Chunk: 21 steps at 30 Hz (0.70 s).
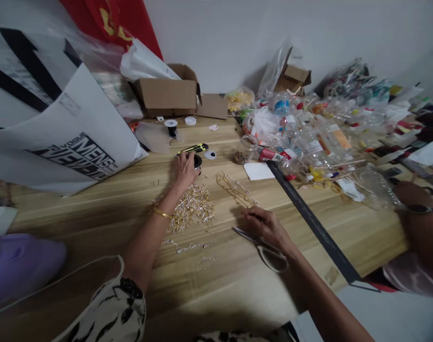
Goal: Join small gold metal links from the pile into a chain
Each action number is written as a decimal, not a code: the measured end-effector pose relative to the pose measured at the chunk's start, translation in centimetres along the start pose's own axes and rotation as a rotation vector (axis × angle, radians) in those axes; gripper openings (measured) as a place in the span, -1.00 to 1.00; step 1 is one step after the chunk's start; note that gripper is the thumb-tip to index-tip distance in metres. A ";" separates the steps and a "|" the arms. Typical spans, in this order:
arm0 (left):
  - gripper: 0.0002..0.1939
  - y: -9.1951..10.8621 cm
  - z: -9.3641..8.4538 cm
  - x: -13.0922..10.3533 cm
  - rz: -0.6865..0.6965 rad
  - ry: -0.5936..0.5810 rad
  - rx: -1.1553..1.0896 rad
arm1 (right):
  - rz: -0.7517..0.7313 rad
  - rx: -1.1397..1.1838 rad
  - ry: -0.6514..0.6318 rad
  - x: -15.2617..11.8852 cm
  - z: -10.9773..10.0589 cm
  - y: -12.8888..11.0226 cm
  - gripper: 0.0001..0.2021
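My left hand (pixel 187 168) reaches forward with its fingers closed around a black spool (pixel 198 162), just below a yellow and black utility knife (pixel 197 148). Under that forearm lies a pile of small gold and silver jewelry pieces (pixel 193 209). My right hand (pixel 268 227) is pinched closed by the near end of several gold chains (pixel 234 190); whatever sits between its fingertips is too small to tell. Beneath that hand rest scissors (pixel 273 256), their handle loops toward me. A silver chain (pixel 191 246) and a small heap of chain (pixel 207 260) lie nearer me.
A white spool (pixel 211 155) and a spool of black thread (pixel 171 128) stand toward the back. Cardboard box (pixel 168 95) and large white bag (pixel 73 137) flank the left. Plastic bottles (pixel 316 142) crowd the right, past a black strip (pixel 309 218). Another person's arm (pixel 419 209) is at far right.
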State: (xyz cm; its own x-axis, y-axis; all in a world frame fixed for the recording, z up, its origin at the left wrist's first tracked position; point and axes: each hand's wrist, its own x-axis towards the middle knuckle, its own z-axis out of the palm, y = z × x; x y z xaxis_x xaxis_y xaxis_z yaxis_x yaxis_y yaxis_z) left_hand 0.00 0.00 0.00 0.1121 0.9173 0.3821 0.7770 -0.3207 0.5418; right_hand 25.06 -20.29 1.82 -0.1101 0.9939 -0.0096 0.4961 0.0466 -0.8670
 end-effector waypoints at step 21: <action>-0.72 7.0 -3.8 -4.9 0.169 0.024 -0.275 | -0.039 -0.089 -0.051 -2.6 -1.4 -0.5 -0.77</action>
State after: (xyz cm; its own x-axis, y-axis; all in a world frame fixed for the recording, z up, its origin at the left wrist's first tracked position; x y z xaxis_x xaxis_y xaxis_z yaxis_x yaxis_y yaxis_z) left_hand 2.57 -7.66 4.75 0.2084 0.8407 0.4998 0.5517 -0.5230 0.6497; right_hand 26.32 -22.75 2.94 -0.1731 0.9849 -0.0041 0.5650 0.0958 -0.8195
